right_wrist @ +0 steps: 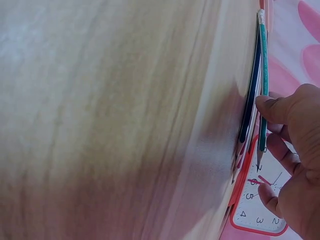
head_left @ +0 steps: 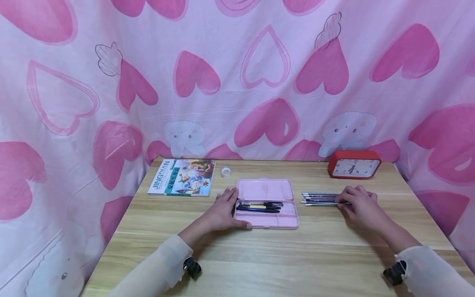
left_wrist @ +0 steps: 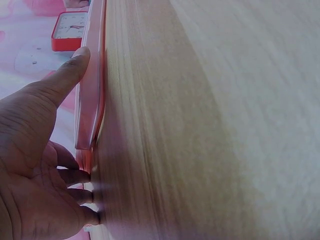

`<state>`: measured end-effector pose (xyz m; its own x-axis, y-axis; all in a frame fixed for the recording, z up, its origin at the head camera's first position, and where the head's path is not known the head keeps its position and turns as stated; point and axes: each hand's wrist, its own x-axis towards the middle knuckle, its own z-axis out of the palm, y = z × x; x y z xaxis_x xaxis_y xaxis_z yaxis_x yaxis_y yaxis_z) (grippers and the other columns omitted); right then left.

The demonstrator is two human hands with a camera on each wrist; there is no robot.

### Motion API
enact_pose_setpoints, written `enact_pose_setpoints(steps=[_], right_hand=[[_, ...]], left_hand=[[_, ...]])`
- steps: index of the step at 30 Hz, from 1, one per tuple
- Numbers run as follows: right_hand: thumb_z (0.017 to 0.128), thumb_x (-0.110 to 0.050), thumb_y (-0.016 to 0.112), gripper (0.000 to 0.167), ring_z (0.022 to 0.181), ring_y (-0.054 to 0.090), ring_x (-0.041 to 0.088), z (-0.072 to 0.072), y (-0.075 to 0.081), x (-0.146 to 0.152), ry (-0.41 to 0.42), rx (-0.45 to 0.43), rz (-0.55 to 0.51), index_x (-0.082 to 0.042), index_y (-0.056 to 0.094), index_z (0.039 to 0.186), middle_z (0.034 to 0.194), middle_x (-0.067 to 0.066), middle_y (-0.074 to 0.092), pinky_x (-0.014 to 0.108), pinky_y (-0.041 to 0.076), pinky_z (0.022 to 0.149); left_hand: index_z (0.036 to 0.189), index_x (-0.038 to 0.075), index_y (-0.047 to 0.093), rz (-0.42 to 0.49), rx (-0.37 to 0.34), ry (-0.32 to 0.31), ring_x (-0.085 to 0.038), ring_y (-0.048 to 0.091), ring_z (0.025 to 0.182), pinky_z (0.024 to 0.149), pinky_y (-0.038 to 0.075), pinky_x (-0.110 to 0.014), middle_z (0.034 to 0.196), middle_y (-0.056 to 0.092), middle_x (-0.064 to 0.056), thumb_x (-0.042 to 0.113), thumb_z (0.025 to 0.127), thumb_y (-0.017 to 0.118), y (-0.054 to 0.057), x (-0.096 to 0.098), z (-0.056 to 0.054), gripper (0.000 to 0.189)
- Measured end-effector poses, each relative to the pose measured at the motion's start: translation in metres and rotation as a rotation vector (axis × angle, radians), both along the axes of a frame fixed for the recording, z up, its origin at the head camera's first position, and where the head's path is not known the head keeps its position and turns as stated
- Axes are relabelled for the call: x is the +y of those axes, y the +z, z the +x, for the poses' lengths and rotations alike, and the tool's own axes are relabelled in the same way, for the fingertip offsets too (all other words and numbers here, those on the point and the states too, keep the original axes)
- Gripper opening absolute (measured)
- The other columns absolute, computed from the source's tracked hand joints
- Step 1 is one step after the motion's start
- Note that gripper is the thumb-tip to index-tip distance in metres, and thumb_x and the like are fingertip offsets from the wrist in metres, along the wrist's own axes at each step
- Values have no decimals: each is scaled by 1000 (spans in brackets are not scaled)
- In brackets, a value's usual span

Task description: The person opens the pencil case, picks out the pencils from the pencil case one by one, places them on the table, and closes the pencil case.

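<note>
A pink pencil case (head_left: 287, 222) lies open on the table, its lid folded back. Several pens (head_left: 259, 207) fill its rear compartment; the front compartments hold nothing visible. My left hand (head_left: 222, 211) rests against the case's left end, thumb along the front edge and fingers spread toward the back. To the right, several pencils (head_left: 315, 199) lie side by side, eraser ends toward the case. My right hand (head_left: 359, 204) is over their other ends. In the right wrist view, its thumb and fingers pinch a green pencil (right_wrist: 265, 65) near the sharpened tip, beside a dark blue pencil (right_wrist: 252, 102).
A red clock (head_left: 354, 166) stands behind the right hand. At the back left lies a picture book (head_left: 189, 177), with a roll of clear tape (head_left: 225, 172) to its right. A pink heart-patterned curtain (head_left: 230, 123) hangs behind the wooden table (head_left: 259, 264).
</note>
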<state>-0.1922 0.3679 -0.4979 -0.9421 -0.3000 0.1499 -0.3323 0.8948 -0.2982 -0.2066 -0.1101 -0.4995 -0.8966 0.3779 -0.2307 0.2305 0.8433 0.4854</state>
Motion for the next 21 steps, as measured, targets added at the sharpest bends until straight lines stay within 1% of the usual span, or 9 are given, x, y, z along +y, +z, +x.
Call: enact_pose_setpoints(steps=[6, 16, 21], right_hand=[[95, -5, 83, 18, 109, 53, 33, 0, -1, -1, -10, -18, 14, -17, 83, 109, 109, 5, 69, 66, 37, 91], [96, -8, 84, 19, 111, 53, 33, 1, -6, 1, -20, -23, 24, -20, 84, 110, 112, 7, 71, 64, 37, 91], [96, -12, 85, 18, 112, 53, 33, 0, -3, -1, -23, -31, 17, -20, 84, 112, 113, 6, 70, 65, 37, 93]], left_hand=[[178, 12, 18, 2, -1, 2, -33, 3, 176, 143, 7, -56, 188, 15, -8, 79, 78, 86, 1, 1, 1, 139], [178, 12, 18, 7, -3, 2, -33, 3, 176, 143, 7, -56, 188, 15, -8, 78, 79, 87, 1, 1, 2, 138], [178, 12, 18, 8, -2, 3, -33, 3, 176, 143, 7, -56, 188, 15, -8, 79, 78, 87, 0, 0, 1, 139]])
